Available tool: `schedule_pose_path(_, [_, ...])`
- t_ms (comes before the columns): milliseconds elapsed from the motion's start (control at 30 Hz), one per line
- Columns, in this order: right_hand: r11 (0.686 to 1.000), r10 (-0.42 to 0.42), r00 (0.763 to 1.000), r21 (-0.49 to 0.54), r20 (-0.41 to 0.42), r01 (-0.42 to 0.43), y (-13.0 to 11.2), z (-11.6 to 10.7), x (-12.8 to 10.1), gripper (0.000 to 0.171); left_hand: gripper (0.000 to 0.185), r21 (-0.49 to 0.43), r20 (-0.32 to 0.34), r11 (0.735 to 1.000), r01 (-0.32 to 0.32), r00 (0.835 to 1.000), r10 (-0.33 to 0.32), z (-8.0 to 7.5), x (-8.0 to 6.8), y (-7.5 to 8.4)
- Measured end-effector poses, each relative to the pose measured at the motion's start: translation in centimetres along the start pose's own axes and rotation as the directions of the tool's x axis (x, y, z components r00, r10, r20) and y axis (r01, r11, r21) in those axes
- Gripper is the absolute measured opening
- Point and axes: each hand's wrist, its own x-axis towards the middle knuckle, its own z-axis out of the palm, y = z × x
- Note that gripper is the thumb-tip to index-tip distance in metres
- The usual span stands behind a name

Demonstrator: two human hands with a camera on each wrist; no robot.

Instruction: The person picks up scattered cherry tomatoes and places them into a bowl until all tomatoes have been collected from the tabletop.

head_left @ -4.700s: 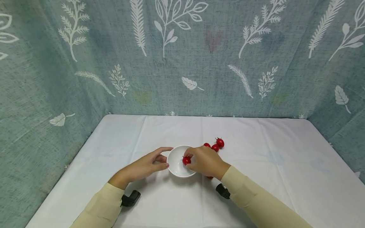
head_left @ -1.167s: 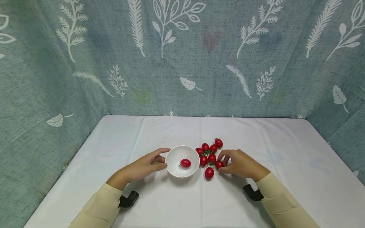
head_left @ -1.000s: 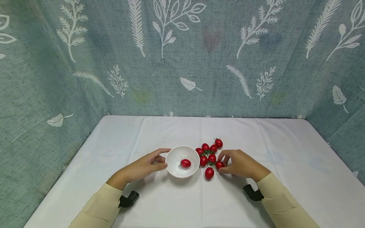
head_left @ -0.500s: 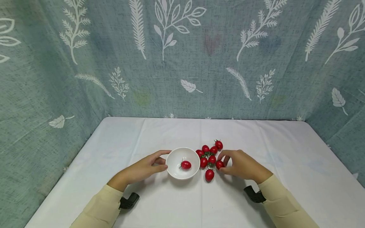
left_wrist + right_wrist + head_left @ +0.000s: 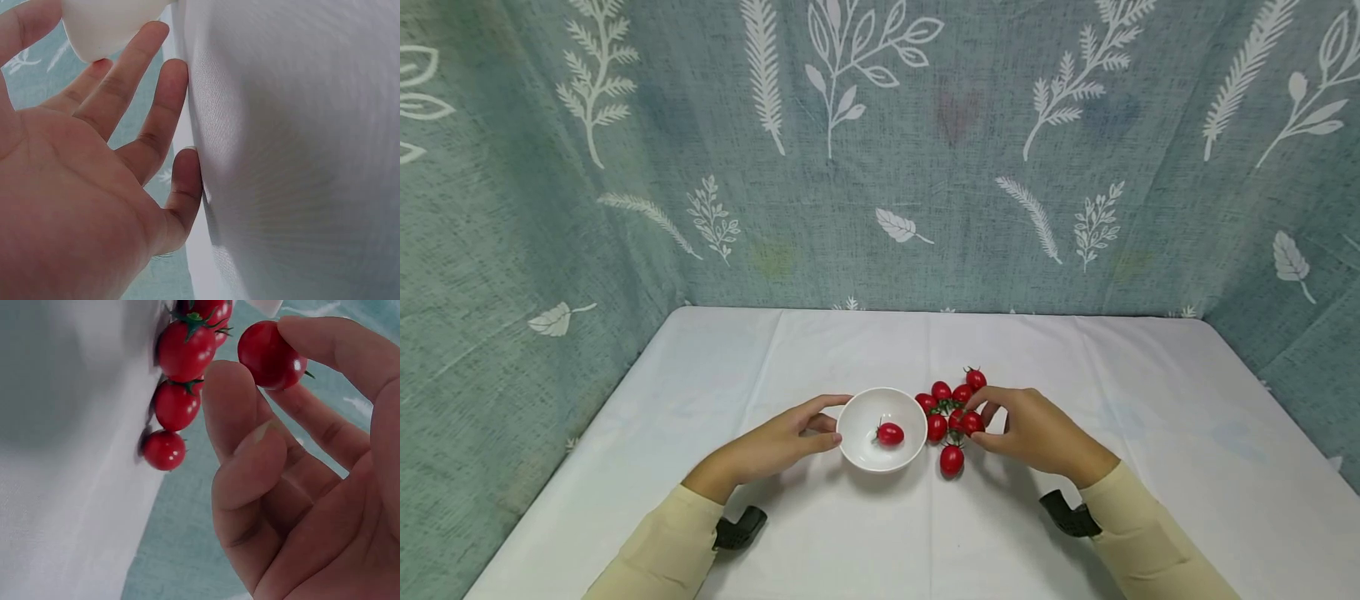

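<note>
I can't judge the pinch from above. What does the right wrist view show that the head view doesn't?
Only the right wrist view shows the tomato pinched off the cloth between thumb and fingertip. Only the head view shows the bowl, the tomato inside it and the left hand beside it. Both show the right hand and the tomato pile.

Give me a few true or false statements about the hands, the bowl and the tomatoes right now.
1. The right hand pinches a cherry tomato. True.
2. The white bowl holds three tomatoes. False: just one tomato in the bowl.
3. The left hand touches the bowl's side. True.
4. The loose tomatoes lie left of the bowl. False: they lie on its right, on the white cloth.
</note>
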Motion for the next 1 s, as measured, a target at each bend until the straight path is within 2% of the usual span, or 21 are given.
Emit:
schedule_pose_path(433, [0.999, -0.032, 0.998, 0.022, -0.051, 0.033, -1.7, 0.4, 0.0, 0.030, 0.056, -0.017, 0.011, 1.000, -0.003, 1.000, 0.004, 0.0, -0.1, 0.0])
schedule_pose_path(700, [0.994, -0.108, 0.992, 0.022, -0.068, 0.110, -3.1, 0.9, 0.7, 0.031, 0.057, -0.016, 0.010, 1.000, -0.001, 1.000, 0.001, -0.1, 0.1, -0.1])
schedule_pose_path(1000, [0.987, -0.163, 0.983, -0.028, -0.083, 0.161, -4.1, 1.3, 1.8, 0.033, 0.058, -0.023, 0.012, 1.000, 0.000, 1.000, 0.000, -0.1, 0.0, -0.2])
